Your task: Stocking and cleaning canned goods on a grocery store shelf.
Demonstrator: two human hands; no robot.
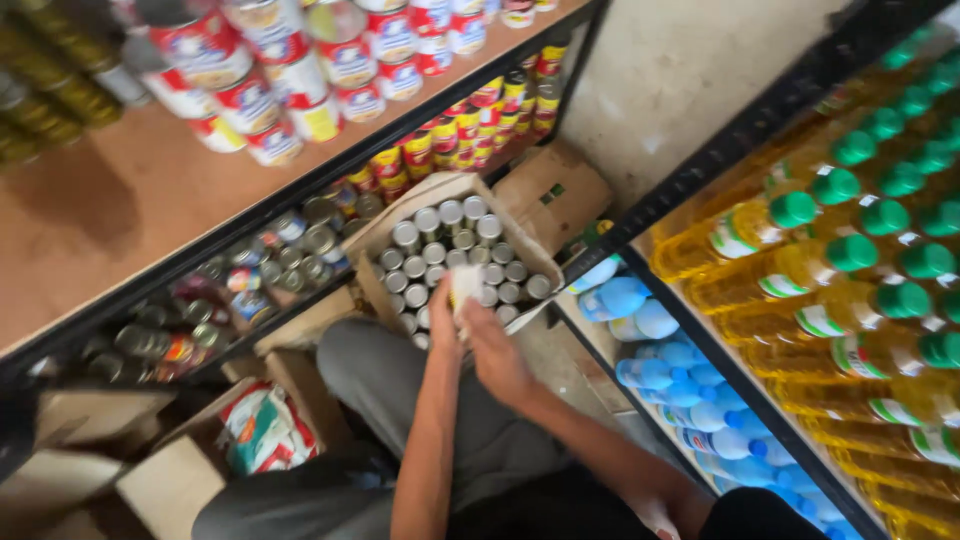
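Between both hands' fingers (462, 300), a white can (465, 285) stands upright, gripped above the box (400, 225); the left hand (445, 325) and right hand (497, 352) are equally near.

Dim lower left corner, brighter daylight on the right, motion blur throughout, edges smeared and stretched
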